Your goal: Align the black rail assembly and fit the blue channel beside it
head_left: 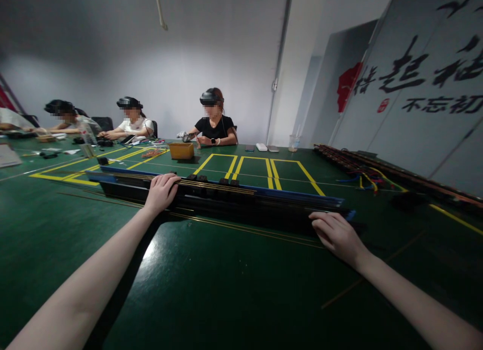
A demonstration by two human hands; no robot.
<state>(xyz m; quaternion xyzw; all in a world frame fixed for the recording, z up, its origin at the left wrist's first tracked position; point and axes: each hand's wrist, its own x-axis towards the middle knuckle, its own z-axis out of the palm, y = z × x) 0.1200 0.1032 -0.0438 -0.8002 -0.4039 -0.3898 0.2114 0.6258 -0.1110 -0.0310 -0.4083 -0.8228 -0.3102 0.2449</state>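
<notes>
A long black rail [241,203] with blue strips along its back lies across the green table in front of me. Several thin brass-coloured rods [226,188] rest along its top, and black blocks [202,180] sit at its back edge. My left hand [163,193] is closed over the rail's left part, its fingers curled over the top. At the right end, my right hand [335,234] has bent fingers against the rail; their tips are partly hidden. More thin rods [260,233] lie on the table along the rail's near side.
Yellow tape [271,175] marks rectangles on the green table [226,294]. Beyond stand an orange-brown box [181,151] and a plastic cup [294,143]. Long strips with coloured wires [372,178] lie at right. A person in black [214,126] sits opposite, with other people at left.
</notes>
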